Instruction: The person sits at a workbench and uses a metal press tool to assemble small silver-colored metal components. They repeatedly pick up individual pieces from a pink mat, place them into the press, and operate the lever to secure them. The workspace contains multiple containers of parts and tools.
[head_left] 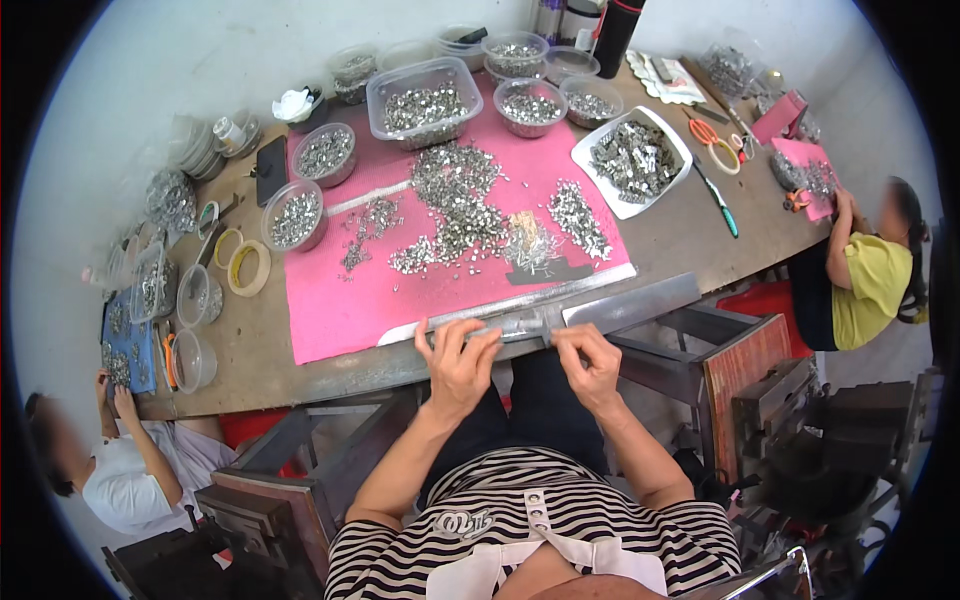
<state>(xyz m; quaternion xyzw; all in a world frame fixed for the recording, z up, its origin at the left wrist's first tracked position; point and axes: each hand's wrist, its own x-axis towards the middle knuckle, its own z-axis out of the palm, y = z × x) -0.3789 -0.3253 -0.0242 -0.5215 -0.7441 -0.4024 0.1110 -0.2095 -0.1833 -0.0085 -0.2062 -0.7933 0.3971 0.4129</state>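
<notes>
At the table's near edge my left hand point(457, 365) is closed, its thumb and fingers bent together at the left end of a narrow shiny strip point(518, 328). What kind of strip it is, I cannot tell. My right hand point(590, 368) is pinched at the strip's right end, and whatever lies in its fingertips is too small to make out. Beyond my hands, a pink sheet point(345, 305) carries loose heaps of small metal parts point(455, 205). A pile of thin metal pins point(532, 250) lies nearest to the hands.
A flat metal plate point(632, 303) lies along the edge at right. Tubs of metal parts, including a large clear tub point(424, 130) and a white tray point(676, 200), stand behind. Tape rolls point(249, 268) sit left, a green-handled knife point(729, 222) right. Co-workers sit at both sides.
</notes>
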